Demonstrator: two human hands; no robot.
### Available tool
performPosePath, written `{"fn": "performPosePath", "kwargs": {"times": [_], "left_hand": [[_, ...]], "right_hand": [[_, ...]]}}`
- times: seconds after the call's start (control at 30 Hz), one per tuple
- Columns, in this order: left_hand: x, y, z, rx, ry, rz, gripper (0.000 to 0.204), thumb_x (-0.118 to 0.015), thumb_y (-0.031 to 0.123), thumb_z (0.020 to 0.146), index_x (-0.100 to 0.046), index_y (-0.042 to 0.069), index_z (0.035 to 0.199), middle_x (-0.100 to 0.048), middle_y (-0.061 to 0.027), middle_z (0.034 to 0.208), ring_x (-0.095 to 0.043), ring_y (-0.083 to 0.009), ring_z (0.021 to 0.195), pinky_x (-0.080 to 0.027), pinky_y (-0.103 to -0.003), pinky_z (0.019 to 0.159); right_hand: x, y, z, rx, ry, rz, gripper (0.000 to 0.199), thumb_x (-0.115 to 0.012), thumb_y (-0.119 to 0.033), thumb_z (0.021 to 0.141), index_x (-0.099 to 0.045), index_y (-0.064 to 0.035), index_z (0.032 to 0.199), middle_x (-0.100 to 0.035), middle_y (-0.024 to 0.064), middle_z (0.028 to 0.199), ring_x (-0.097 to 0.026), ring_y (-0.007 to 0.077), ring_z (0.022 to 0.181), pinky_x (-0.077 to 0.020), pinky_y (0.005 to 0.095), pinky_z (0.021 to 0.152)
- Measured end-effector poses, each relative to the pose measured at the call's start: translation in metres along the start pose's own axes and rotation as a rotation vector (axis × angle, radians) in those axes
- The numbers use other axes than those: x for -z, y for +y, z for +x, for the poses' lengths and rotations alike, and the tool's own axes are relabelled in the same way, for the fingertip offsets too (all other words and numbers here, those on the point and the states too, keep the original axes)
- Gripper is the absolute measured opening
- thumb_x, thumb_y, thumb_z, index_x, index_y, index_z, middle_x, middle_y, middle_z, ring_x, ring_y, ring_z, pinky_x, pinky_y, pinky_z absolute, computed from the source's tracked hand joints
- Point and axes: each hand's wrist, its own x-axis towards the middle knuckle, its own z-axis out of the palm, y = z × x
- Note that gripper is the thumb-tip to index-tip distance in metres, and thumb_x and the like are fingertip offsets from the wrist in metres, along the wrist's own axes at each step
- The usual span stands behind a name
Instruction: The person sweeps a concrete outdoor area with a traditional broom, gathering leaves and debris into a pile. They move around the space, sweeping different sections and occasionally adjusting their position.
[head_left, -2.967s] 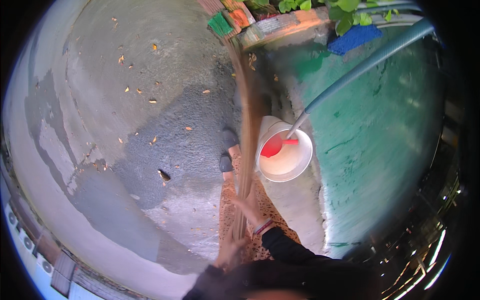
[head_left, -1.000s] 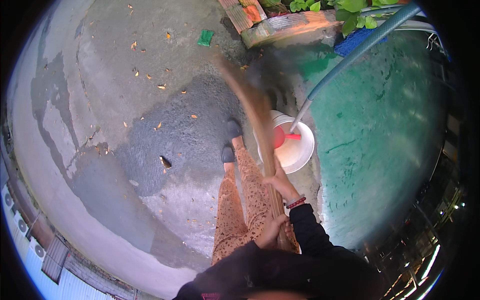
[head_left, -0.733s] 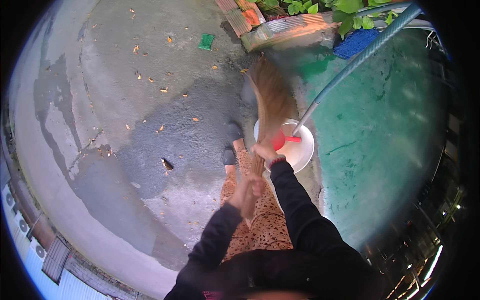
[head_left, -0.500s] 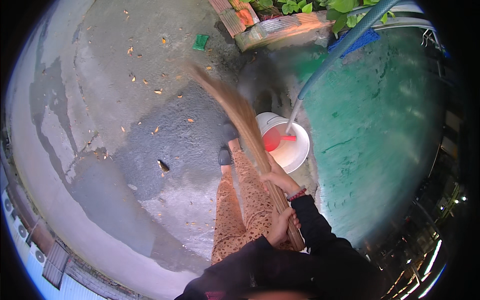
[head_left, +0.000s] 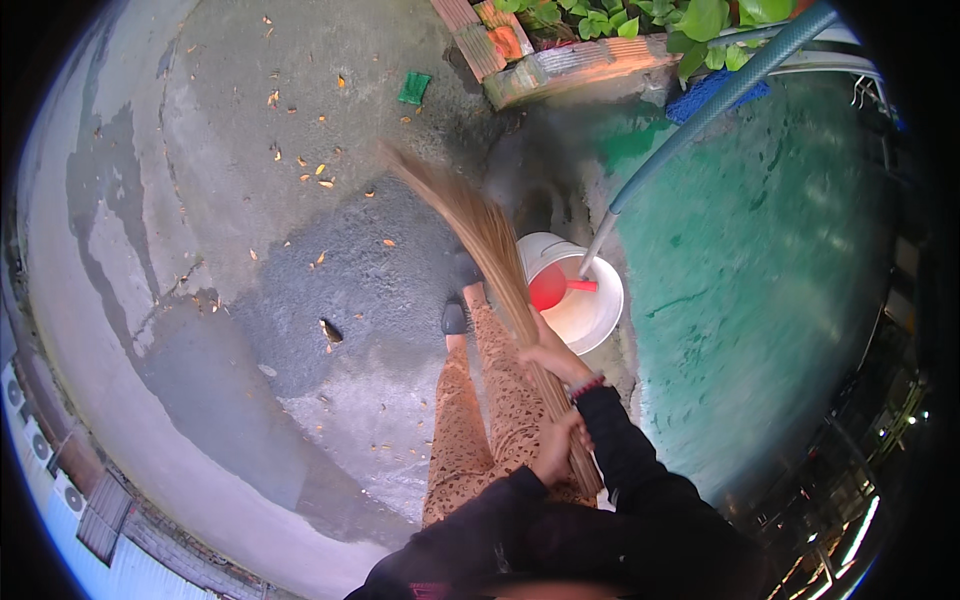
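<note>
Diagonally, broom (head_left: 490,250) in left hand (head_left: 557,452), right hand (head_left: 552,360), bristles up-left.

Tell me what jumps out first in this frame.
A long straw broom slants across the middle, gripped by the right hand higher up and the left hand near its end. Just right of it sits a white bucket holding a red scoop; a green wall fills the right side.

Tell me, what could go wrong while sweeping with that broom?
The broom swings close beside the white bucket, so a wide stroke might knock it over. The ground looks wet and patchy there, so a foot could slip. Both hands, left hand and right hand, are busy gripping the handle.
</note>
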Motion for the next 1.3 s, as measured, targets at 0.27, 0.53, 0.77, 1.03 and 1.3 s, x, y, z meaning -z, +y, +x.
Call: {"fn": "performPosePath", "kwargs": {"times": [0.27,0.53,0.77,1.03,1.3], "left_hand": [[0.009,0.116,0.057,0.359,-0.272,-0.056,0.006,-0.056,0.014,0.080,-0.052,0.010,0.079,-0.046,0.0039,0.062,-0.041,-0.0048,0.049,-0.036,-0.020,0.044],[-0.038,-0.033,-0.009,0.186,-0.044,-0.106,0.012,-0.057,0.009,0.076,-0.048,0.003,0.071,-0.046,-0.0079,0.058,-0.050,-0.0199,0.050,-0.047,-0.036,0.048],[-0.029,0.082,0.080,0.558,-0.411,-0.422,0.011,-0.058,0.014,0.077,-0.049,0.010,0.071,-0.042,0.0038,0.057,-0.044,-0.0096,0.047,-0.041,-0.022,0.045],[-0.080,-0.049,0.014,0.240,-0.213,-0.441,0.013,-0.057,0.014,0.076,-0.046,0.007,0.073,-0.044,-0.0053,0.060,-0.048,-0.0179,0.049,-0.044,-0.036,0.048],[-0.062,0.065,0.085,0.401,-0.458,-0.243,0.010,-0.055,0.017,0.079,-0.048,0.011,0.082,-0.040,0.0017,0.057,-0.042,-0.0116,0.046,-0.043,-0.029,0.046]], "right_hand": [[0.029,-0.003,0.095,0.046,0.432,-0.437,0.100,-0.058,-0.008,0.071,0.005,-0.0011,0.148,-0.050,0.0275,0.123,-0.066,0.0342,0.081,-0.0556,0.0392,0.069],[0.032,-0.032,-0.051,-0.058,-0.025,-0.063,0.100,-0.058,0.000,0.068,-0.003,-0.0143,0.150,-0.052,0.0201,0.110,-0.059,0.0263,0.057,-0.0502,0.0341,0.044],[0.061,-0.046,0.069,-0.080,0.468,-0.553,0.098,-0.059,-0.004,0.068,-0.002,-0.0109,0.147,-0.055,0.0215,0.099,-0.063,0.0289,0.068,-0.0537,0.0374,0.051],[0.070,-0.051,-0.041,-0.141,-0.017,-0.453,0.093,-0.062,-0.006,0.066,-0.014,-0.0067,0.146,-0.050,0.0232,0.116,-0.063,0.0289,0.074,-0.0557,0.0369,0.053],[0.084,-0.087,0.045,-0.275,0.616,-0.765,0.090,-0.060,-0.007,0.071,-0.008,-0.0038,0.145,-0.058,0.0235,0.103,-0.065,0.0332,0.075,-0.0562,0.0414,0.059]]}}
